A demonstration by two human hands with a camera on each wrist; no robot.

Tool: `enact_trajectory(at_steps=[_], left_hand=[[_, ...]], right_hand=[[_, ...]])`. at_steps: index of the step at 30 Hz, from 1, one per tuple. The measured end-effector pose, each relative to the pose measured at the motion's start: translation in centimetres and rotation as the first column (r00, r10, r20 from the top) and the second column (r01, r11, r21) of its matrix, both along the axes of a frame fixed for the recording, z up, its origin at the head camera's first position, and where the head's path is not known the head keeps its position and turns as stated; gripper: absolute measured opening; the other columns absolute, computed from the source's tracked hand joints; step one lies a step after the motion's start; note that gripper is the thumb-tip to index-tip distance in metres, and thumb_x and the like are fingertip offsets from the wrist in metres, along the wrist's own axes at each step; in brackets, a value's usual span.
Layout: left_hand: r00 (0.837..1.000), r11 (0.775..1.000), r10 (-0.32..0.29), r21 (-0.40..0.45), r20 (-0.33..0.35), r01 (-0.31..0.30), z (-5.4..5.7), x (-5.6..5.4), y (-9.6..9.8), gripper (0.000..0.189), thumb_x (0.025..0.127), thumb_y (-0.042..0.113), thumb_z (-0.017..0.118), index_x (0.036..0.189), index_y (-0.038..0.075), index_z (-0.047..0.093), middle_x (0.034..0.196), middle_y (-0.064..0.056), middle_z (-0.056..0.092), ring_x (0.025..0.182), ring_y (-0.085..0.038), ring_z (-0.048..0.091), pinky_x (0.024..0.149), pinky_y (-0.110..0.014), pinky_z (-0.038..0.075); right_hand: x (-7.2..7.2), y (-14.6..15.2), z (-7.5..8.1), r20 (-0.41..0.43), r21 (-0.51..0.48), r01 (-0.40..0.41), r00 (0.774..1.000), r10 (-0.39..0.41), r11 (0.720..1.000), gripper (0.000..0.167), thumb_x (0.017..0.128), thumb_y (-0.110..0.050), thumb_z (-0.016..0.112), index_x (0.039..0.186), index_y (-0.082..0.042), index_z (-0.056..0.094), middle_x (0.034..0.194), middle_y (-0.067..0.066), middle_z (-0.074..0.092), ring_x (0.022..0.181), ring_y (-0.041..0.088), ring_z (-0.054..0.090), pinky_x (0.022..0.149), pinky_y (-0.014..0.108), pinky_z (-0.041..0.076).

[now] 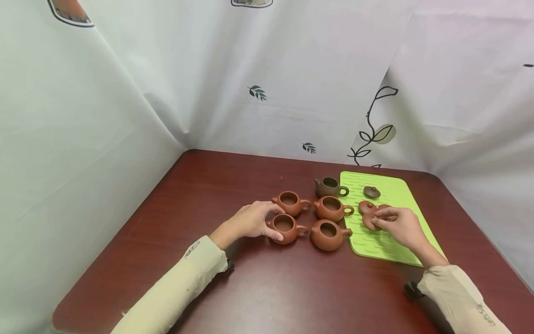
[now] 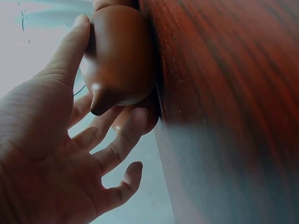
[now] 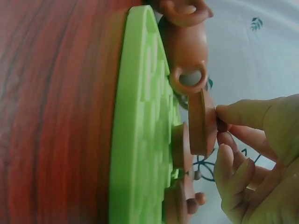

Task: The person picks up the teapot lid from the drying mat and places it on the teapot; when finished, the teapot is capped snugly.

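A small reddish-brown teapot (image 1: 284, 228) without its lid stands at the front left of the group. My left hand (image 1: 257, 220) holds its body from the spout side, thumb in front and fingers behind. In the left wrist view, the teapot's spout (image 2: 103, 100) points into the palm. Over the green mat (image 1: 392, 248), my right hand (image 1: 402, 226) pinches a reddish-brown teapot lid (image 3: 203, 123) by its knob. That lid is tilted and held off the mat in the right wrist view. Other reddish-brown lids (image 3: 180, 147) lie beneath and beside it.
Close around the held teapot stand more lidless reddish-brown teapots: one behind (image 1: 289, 203), one at front right (image 1: 327, 235) and one at back right (image 1: 331, 208). A dark brown teapot (image 1: 328, 187) is farthest back. Its similarly coloured lid (image 1: 371, 192) lies on the mat.
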State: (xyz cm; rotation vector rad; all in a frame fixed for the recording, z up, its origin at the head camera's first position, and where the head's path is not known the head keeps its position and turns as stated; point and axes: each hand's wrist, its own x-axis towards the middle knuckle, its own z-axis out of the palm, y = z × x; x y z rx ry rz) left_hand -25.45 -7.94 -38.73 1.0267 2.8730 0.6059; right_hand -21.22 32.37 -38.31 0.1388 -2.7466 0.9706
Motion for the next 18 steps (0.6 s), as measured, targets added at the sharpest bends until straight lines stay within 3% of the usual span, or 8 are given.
enact_trajectory(at_steps=[18], left_hand=[[1.000, 1.000, 0.011, -0.009, 0.010, -0.011, -0.1, 0.0, 0.1, 0.066, 0.068, 0.063, 0.081, 0.124, 0.030, 0.065, 0.117, 0.014, 0.067, 0.102, -0.008, 0.062, 0.081, -0.034, 0.048]], right_hand=[[0.4, -2.2, 1.0, -0.077, -0.004, 0.011, 0.997, -0.011, 1.000, 0.018, 0.088, -0.008, 0.074, 0.101, 0.003, 0.075, 0.096, 0.022, 0.073, 0.088, 0.040, 0.070, 0.057, 0.025, 0.048]])
